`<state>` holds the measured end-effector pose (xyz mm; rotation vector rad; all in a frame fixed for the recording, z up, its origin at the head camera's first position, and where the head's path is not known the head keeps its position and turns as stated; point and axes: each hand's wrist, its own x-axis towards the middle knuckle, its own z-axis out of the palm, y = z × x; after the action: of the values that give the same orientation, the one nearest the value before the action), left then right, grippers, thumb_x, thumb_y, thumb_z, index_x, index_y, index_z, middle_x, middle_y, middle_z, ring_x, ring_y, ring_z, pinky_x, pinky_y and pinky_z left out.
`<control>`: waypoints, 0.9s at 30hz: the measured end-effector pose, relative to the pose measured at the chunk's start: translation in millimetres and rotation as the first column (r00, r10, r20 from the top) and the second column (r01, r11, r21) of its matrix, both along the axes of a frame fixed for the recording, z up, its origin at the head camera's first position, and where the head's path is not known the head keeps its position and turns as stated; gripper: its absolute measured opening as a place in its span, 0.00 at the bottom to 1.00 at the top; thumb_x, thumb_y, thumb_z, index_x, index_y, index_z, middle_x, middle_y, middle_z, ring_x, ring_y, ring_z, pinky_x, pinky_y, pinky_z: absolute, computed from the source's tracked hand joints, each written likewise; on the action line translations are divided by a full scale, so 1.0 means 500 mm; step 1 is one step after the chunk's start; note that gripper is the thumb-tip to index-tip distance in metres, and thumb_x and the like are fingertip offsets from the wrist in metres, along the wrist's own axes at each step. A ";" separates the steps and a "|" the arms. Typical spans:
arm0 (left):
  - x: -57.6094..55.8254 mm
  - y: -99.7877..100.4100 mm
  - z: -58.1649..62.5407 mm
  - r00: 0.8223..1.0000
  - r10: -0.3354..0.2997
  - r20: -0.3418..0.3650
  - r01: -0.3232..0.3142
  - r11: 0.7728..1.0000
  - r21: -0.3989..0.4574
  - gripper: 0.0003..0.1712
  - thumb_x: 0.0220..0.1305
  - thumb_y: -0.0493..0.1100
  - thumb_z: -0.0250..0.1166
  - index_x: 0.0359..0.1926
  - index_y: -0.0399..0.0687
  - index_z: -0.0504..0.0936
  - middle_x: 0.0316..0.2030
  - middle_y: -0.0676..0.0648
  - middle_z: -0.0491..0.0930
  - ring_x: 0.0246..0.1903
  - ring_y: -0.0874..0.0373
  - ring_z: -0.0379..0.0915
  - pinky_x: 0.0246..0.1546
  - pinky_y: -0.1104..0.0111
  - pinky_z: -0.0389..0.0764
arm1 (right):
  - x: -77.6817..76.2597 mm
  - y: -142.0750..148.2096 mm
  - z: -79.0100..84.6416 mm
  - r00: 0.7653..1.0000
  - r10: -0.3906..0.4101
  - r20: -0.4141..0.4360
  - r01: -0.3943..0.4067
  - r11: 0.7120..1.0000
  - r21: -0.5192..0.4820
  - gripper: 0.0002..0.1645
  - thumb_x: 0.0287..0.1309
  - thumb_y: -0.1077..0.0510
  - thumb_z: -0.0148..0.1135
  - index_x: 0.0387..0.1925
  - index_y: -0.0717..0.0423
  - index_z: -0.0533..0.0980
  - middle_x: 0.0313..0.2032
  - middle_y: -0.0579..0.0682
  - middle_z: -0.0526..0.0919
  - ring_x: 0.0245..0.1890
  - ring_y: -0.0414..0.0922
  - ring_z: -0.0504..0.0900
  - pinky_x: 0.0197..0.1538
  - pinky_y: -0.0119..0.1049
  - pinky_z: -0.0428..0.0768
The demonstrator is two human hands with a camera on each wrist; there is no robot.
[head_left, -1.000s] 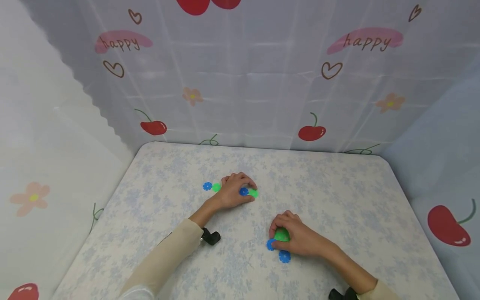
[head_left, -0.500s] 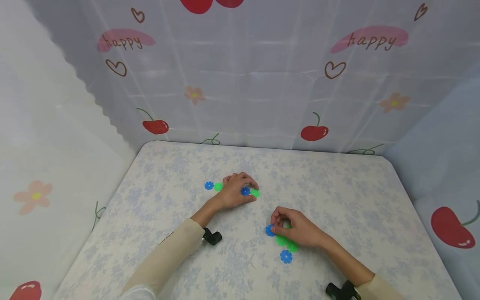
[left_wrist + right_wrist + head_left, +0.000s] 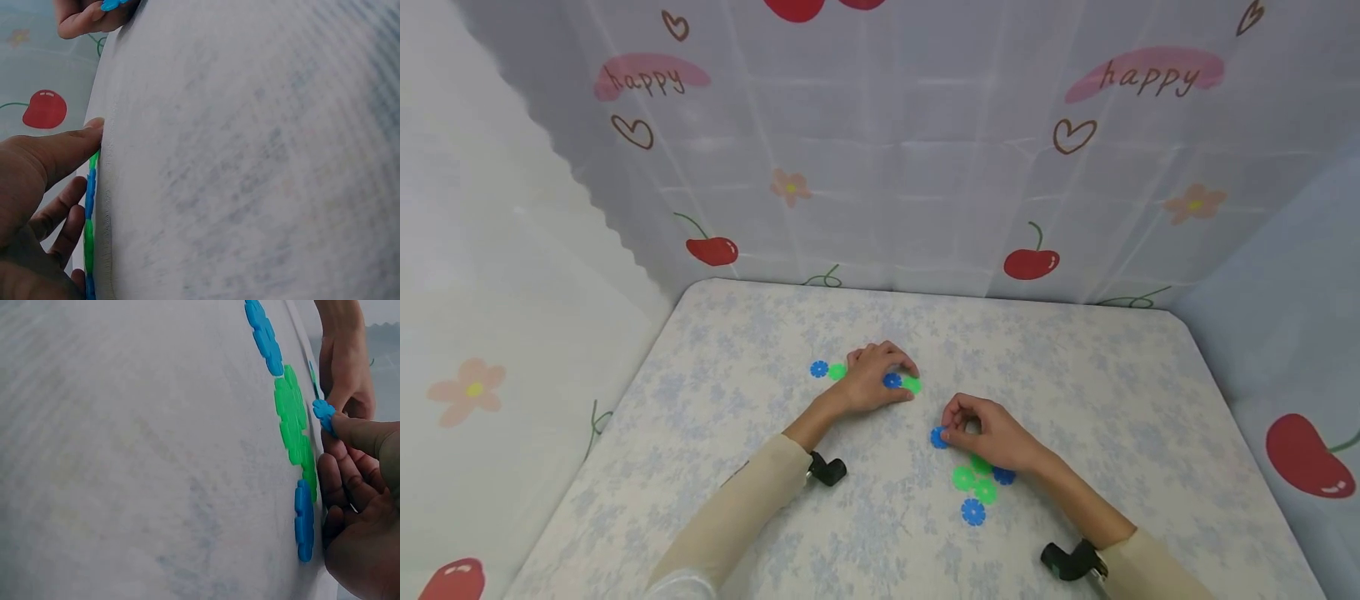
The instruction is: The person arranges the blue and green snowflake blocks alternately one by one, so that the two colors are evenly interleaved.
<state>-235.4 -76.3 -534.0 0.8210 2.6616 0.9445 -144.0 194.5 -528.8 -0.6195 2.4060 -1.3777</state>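
Observation:
On the patterned table, a row of blue and green snowflake discs (image 3: 912,385) runs under my left hand (image 3: 872,383). A blue disc (image 3: 818,368) forms its left end, and the palm and fingers hide the middle. Thumb and forefinger of this hand rest on either side of the green right end; in the left wrist view the fingers (image 3: 65,206) lie loosely bent beside the row. My right hand (image 3: 992,429) pinches a blue snowflake disc (image 3: 324,412) between thumb and forefinger, lower right of the row.
Below my right hand lie several loose discs: green ones (image 3: 963,478) grouped together, a blue disc (image 3: 973,512) in front and another blue disc (image 3: 1003,475) by the wrist. A printed curtain (image 3: 880,167) hangs behind the table's far edge.
My right hand has moved from the loose pile up toward the row, carrying the blue disc, so more of the pile shows. The left hand has stayed in place on the row.

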 end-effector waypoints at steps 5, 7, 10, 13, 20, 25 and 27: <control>0.002 0.002 0.002 1.000 0.000 0.012 0.000 1.000 0.001 0.15 0.68 0.54 0.76 0.53 0.65 0.87 0.61 0.52 0.77 0.61 0.48 0.68 0.70 0.37 0.52 | -0.014 -0.003 -0.001 1.000 -0.019 -0.005 0.019 1.000 0.001 0.06 0.72 0.55 0.71 0.43 0.51 0.80 0.37 0.49 0.85 0.37 0.41 0.81 0.45 0.33 0.78; 0.003 0.002 0.003 1.000 0.000 0.014 0.000 1.000 0.000 0.15 0.68 0.54 0.76 0.53 0.64 0.87 0.61 0.52 0.77 0.61 0.48 0.68 0.70 0.36 0.52 | -0.018 -0.005 -0.001 0.999 -0.032 -0.006 0.032 0.999 0.004 0.06 0.72 0.55 0.70 0.43 0.51 0.80 0.37 0.50 0.85 0.37 0.41 0.81 0.45 0.33 0.78; 0.004 0.004 0.005 1.000 -0.001 0.011 0.001 1.000 0.002 0.15 0.68 0.53 0.76 0.53 0.63 0.87 0.61 0.51 0.78 0.61 0.47 0.68 0.70 0.36 0.52 | -0.025 -0.007 -0.002 0.998 -0.056 0.000 0.056 0.998 0.009 0.06 0.72 0.56 0.70 0.44 0.51 0.80 0.37 0.50 0.84 0.37 0.42 0.81 0.44 0.33 0.78; 0.004 0.005 0.007 1.000 -0.004 0.009 0.004 1.000 0.008 0.15 0.68 0.53 0.77 0.53 0.62 0.87 0.61 0.51 0.78 0.61 0.46 0.69 0.69 0.36 0.53 | -0.030 -0.010 -0.002 0.997 -0.078 0.000 0.078 0.997 0.016 0.06 0.73 0.55 0.70 0.45 0.51 0.80 0.37 0.49 0.84 0.36 0.42 0.81 0.43 0.33 0.78; 0.008 0.005 0.008 1.000 -0.005 0.006 0.005 1.000 -0.008 0.15 0.69 0.53 0.76 0.54 0.63 0.87 0.62 0.51 0.77 0.60 0.46 0.69 0.69 0.36 0.54 | -0.046 -0.016 -0.002 0.996 -0.093 -0.019 0.093 0.995 0.036 0.05 0.74 0.56 0.68 0.46 0.50 0.80 0.37 0.47 0.84 0.36 0.41 0.80 0.41 0.33 0.78; 0.007 0.006 0.011 1.000 0.008 -0.002 -0.008 1.000 -0.020 0.15 0.68 0.53 0.77 0.53 0.64 0.87 0.60 0.52 0.78 0.60 0.48 0.70 0.70 0.35 0.55 | -0.068 -0.021 -0.002 0.991 -0.119 -0.066 0.121 0.992 0.030 0.05 0.74 0.56 0.68 0.46 0.51 0.80 0.37 0.48 0.85 0.34 0.42 0.80 0.41 0.33 0.78; 0.005 0.007 0.012 1.000 0.007 0.001 -0.007 1.000 -0.016 0.15 0.67 0.53 0.77 0.53 0.64 0.88 0.59 0.52 0.79 0.60 0.48 0.71 0.70 0.34 0.54 | -0.076 -0.023 -0.004 0.988 -0.129 -0.083 0.132 0.991 0.029 0.06 0.73 0.57 0.69 0.46 0.52 0.80 0.37 0.48 0.85 0.33 0.41 0.80 0.40 0.33 0.78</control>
<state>-233.0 -72.9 -527.8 0.8081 2.6690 0.9241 -182.1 183.2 -530.9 -0.5266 2.5697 -1.3838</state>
